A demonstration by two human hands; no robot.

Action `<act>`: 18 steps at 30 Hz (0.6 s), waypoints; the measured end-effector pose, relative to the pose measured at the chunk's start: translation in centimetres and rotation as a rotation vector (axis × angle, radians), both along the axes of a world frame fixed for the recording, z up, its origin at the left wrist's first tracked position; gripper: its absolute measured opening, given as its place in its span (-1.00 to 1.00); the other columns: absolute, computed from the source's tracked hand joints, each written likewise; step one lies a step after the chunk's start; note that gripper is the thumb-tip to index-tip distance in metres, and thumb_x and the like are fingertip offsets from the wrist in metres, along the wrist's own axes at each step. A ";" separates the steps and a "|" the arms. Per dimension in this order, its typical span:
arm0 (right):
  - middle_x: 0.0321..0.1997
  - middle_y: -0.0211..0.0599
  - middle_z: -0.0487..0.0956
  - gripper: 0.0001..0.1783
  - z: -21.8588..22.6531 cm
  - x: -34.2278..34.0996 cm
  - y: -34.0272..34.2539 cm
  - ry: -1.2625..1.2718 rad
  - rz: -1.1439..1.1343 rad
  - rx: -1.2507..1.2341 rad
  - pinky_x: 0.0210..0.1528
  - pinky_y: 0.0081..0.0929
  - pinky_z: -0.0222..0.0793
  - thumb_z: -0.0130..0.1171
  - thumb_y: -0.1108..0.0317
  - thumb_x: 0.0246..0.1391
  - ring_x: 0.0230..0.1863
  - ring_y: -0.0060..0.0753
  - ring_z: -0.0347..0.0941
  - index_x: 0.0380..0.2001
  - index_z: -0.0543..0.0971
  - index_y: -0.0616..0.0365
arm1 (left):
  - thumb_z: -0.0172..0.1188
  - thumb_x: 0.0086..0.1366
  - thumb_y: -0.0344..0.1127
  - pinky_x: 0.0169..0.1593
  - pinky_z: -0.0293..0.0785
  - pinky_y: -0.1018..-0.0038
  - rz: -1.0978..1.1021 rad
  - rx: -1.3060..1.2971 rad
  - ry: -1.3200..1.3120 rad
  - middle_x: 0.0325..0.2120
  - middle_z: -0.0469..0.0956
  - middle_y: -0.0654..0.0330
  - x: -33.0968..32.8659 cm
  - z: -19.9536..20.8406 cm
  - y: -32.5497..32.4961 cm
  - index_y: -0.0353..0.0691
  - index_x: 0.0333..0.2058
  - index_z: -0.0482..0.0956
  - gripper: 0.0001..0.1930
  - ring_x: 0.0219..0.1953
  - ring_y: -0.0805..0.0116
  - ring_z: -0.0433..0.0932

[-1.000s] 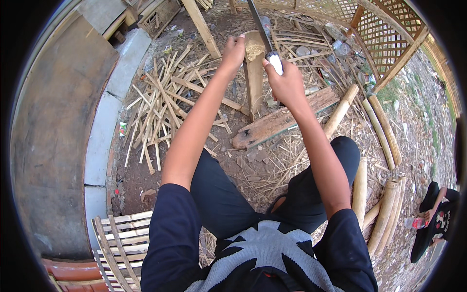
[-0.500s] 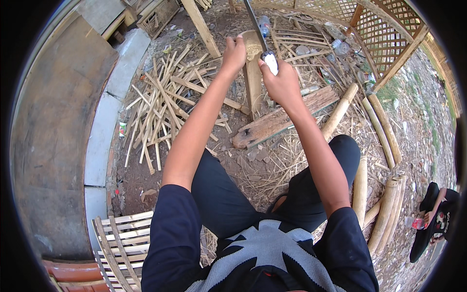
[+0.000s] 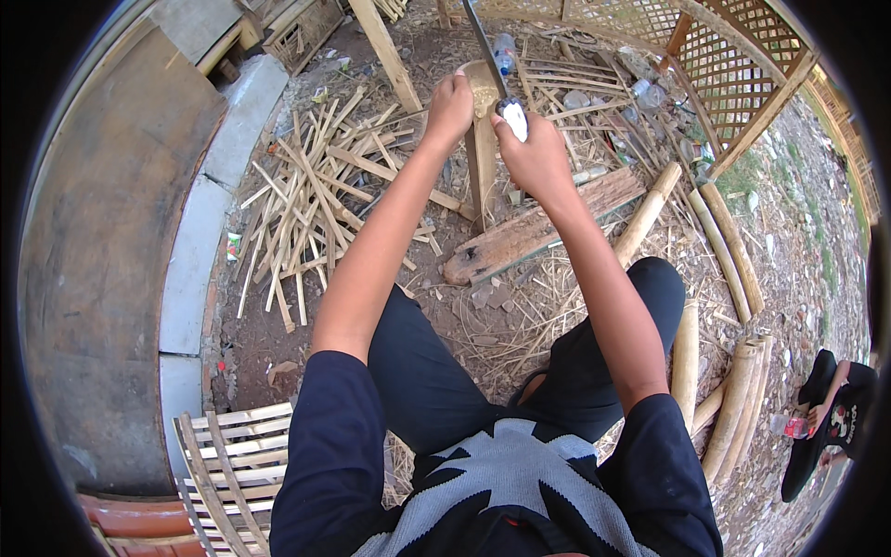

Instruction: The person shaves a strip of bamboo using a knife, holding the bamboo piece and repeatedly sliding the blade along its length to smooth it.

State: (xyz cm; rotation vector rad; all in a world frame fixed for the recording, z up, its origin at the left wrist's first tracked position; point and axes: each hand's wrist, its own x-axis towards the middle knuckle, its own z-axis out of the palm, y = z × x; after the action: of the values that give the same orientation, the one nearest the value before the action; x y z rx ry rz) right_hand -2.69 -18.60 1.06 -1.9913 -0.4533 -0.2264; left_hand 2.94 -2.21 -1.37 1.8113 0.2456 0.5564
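Splitting upright bamboo piece (image 3: 482,148): left hand (image 3: 451,104) clenched on its top, right hand (image 3: 534,153) clenched on knife (image 3: 497,70); blade slip likely to cut adjacent fingers.

Bright daylight, soft short shadows, sharp centre, fisheye bending, black corners

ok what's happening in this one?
A seated person is working an upright bamboo piece that stands on a wooden plank on the ground. The left hand grips the top of the piece. The right hand holds a long knife by its white handle, blade set at the top end of the bamboo. A pile of split bamboo strips lies to the left, whole bamboo poles to the right.
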 end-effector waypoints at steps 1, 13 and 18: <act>-0.70 -0.16 0.50 -0.54 -0.1 0.0 0.0 -0.008 -0.007 -0.007 -0.63 -0.31 0.36 0.18 0.09 0.17 -0.75 -0.32 0.46 -0.44 0.52 0.41 | -0.28 0.44 -0.09 0.24 0.22 0.14 0.011 0.007 0.003 0.06 0.43 -0.34 0.1 -0.1 0.0 -0.54 0.02 0.46 -0.44 0.17 -0.23 0.36; -0.68 -0.10 0.53 -0.54 0.2 -0.7 0.4 -0.110 -0.034 0.053 -0.57 -0.27 0.37 0.19 0.08 0.15 -0.71 -0.27 0.48 -0.44 0.54 0.39 | -0.30 0.44 -0.05 0.29 0.15 0.12 0.050 0.096 0.036 0.10 0.38 -0.34 -0.3 0.2 0.1 -0.51 0.07 0.41 -0.42 0.21 -0.24 0.30; -0.70 -0.17 0.51 -0.56 0.1 0.0 0.5 -0.015 -0.016 0.015 -0.64 -0.33 0.35 0.18 0.11 0.17 -0.75 -0.34 0.46 -0.45 0.53 0.38 | -0.29 0.44 -0.05 0.29 0.15 0.12 0.054 0.088 0.038 0.09 0.39 -0.35 -0.6 0.3 0.0 -0.51 0.06 0.41 -0.42 0.20 -0.25 0.31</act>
State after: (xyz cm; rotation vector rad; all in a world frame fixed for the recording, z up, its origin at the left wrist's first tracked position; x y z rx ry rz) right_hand -2.65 -18.06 1.18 -1.9801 -0.4446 -0.2541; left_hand 2.37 -2.23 -1.04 1.9067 0.3012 0.5789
